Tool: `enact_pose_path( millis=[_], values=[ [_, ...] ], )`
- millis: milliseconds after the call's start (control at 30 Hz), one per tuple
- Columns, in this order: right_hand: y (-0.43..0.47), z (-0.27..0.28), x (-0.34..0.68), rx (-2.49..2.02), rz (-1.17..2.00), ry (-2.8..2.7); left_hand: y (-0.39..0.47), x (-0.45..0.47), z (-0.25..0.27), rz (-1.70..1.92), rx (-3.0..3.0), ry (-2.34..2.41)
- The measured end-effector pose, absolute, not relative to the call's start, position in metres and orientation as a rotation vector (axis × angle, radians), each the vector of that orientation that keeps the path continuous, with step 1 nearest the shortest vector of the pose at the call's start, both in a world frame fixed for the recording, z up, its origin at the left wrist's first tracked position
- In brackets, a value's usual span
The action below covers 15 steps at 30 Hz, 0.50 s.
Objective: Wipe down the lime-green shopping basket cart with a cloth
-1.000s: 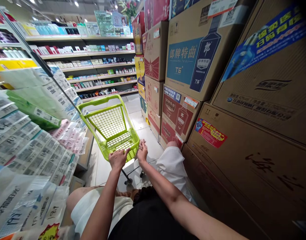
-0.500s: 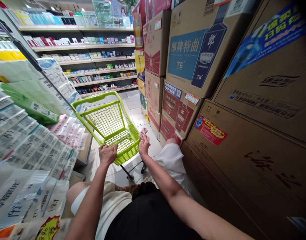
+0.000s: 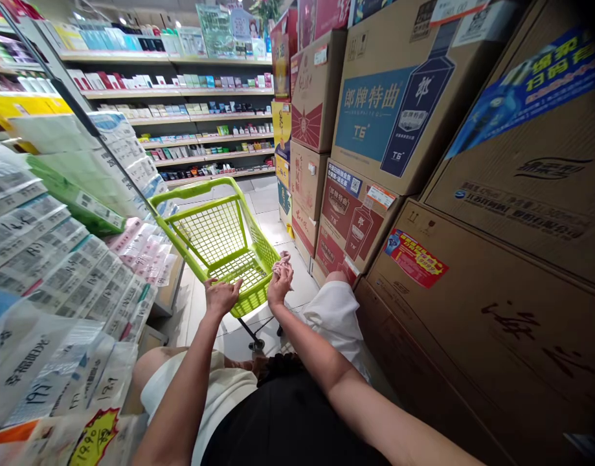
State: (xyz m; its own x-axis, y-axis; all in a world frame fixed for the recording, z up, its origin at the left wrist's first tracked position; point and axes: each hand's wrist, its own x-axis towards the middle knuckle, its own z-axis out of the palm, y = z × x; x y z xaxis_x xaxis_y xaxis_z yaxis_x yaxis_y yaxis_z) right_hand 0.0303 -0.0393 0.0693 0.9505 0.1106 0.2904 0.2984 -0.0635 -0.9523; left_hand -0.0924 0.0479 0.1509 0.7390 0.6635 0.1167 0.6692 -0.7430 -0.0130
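Note:
Directly ahead of me stands a lime-green shopping cart with a mesh basket. My left hand is curled over the near rim of the basket at its left corner, with the thumb pointing to the right. At the basket's right corner, my right hand pinches a crumpled pinkish cloth, which sticks up above the fingers. Whether the right hand also touches the rim is hard to see. The inside of the basket shows bare mesh.
Stacked cardboard cartons wall the right side. Plastic-wrapped paper packs are piled on the left. Beyond the cart, a shelf carries rows of small boxes and bottles. White floor tiles run between them.
The cart, both hands and the surroundings sit slightly further right in view. My left thumb stands out more from the fingers. The cloth remains in my right hand.

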Motion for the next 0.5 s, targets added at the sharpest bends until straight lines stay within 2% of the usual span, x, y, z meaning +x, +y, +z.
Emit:
enact_pose_path(
  millis=[233,367,500],
  values=[
    [-0.039,0.047,-0.034,-1.665,-0.115,-0.498,0.038,-0.079,0.143,-0.247,-2.824,-1.113],
    [-0.038,0.072,0.027,-1.65,-0.083,-0.263,0.034,-0.075,0.143,-0.277,-2.881,-1.091],
    [-0.039,0.077,0.082,-1.556,-0.119,-0.258,0.025,-0.063,0.144,-0.264,-2.908,-1.067]
  ],
)
